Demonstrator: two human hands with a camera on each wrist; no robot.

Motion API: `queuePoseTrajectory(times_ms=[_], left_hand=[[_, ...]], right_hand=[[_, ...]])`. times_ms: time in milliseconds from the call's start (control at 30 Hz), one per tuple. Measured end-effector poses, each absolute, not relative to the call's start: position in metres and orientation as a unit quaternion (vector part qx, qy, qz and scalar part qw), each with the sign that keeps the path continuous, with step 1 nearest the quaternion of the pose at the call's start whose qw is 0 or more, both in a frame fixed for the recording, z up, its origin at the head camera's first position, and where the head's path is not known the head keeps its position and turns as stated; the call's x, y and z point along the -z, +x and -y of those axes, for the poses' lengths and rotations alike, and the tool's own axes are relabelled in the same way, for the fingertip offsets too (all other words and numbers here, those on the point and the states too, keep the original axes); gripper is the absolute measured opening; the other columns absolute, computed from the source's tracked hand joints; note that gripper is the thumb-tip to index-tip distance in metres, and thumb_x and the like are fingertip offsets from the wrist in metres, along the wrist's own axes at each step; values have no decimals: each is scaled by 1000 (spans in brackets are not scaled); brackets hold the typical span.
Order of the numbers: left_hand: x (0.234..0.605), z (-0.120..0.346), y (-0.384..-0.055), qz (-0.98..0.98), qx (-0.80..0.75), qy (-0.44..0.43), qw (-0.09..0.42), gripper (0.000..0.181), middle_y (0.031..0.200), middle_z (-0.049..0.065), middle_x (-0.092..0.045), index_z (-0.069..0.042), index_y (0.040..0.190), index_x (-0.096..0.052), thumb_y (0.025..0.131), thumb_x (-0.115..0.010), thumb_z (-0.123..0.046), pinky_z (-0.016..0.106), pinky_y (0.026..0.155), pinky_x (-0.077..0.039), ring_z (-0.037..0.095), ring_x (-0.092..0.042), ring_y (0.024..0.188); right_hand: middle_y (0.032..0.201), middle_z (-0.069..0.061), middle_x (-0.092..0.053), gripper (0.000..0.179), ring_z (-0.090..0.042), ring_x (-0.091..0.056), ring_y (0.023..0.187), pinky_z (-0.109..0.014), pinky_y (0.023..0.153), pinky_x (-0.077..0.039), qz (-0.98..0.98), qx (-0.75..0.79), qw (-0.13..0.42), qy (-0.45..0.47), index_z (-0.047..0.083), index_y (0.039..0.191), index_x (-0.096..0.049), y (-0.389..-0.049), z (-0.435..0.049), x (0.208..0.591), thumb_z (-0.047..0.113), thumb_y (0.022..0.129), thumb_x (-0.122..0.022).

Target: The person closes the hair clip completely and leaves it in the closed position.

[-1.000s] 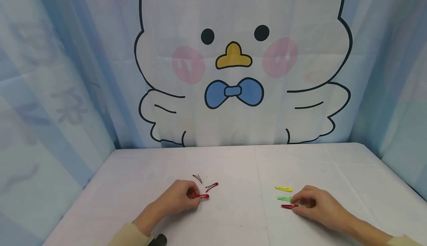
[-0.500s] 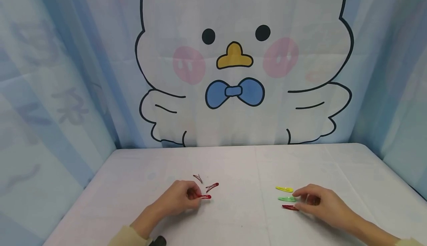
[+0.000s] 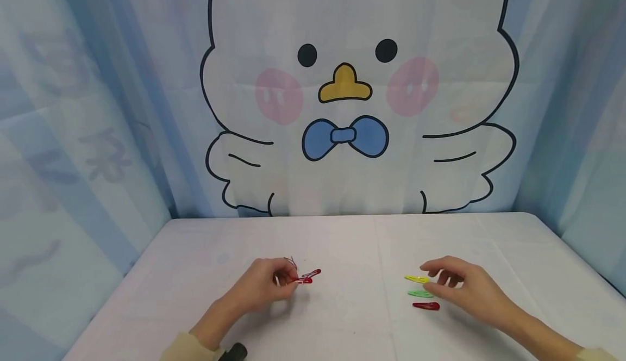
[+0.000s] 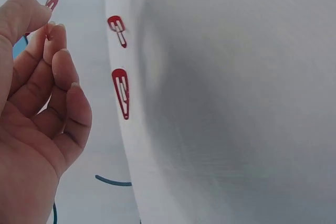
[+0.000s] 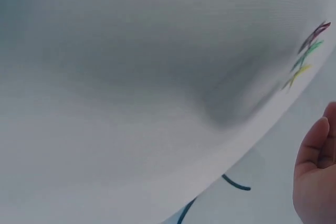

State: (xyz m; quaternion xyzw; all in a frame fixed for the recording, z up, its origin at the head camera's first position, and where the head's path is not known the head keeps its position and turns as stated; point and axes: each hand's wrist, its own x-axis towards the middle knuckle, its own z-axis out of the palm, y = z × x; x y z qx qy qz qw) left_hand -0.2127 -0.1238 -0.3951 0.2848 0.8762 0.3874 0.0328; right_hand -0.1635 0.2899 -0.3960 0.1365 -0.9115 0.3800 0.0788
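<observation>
- Left hand [image 3: 266, 287]: grip pinches a red hair clip [image 3: 303, 280] at the fingertips, lifted just off the table [image 3: 352, 236].
- Held clip's long axis runs left-right; free end points away from the hand, toward the second red clip [image 3: 311, 273] just behind it.
- Right hand [image 3: 464, 290]: grip empty, fingers loosely spread, hovering.
- Yellow clip [image 3: 416, 279] lies just at its fingertips; green clip [image 3: 420, 293] and dark red clip [image 3: 426, 306] sit nearer the person, all lying left-right.
- Right hand is nearer that row.
</observation>
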Motion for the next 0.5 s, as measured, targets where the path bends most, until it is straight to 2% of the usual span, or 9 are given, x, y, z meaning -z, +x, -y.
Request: queuePoseTrajectory(times_ms=[233, 500], left_hand=[[389, 121, -211, -873, -401, 276, 2, 10, 79, -10, -62, -13, 90, -70, 86, -75, -5, 27, 67, -49, 12, -57, 75], [384, 113, -208, -859, -430, 276, -16, 11, 79, -10, -63, -12, 93, -71, 86, -76, -4, 27, 70, -50, 12, -58, 76]], right_hand=[[102, 1, -67, 34, -9, -58, 81, -25, 70, -51, 903, -391, 107, 144, 12, 118, -72, -166, -270, 385, 19, 86, -82], [99, 9, -66, 31, -9, -60, 81, -24, 71, -51, 875, -421, 153, 184, 15, 117, -72, -170, -251, 387, 12, 87, -81]])
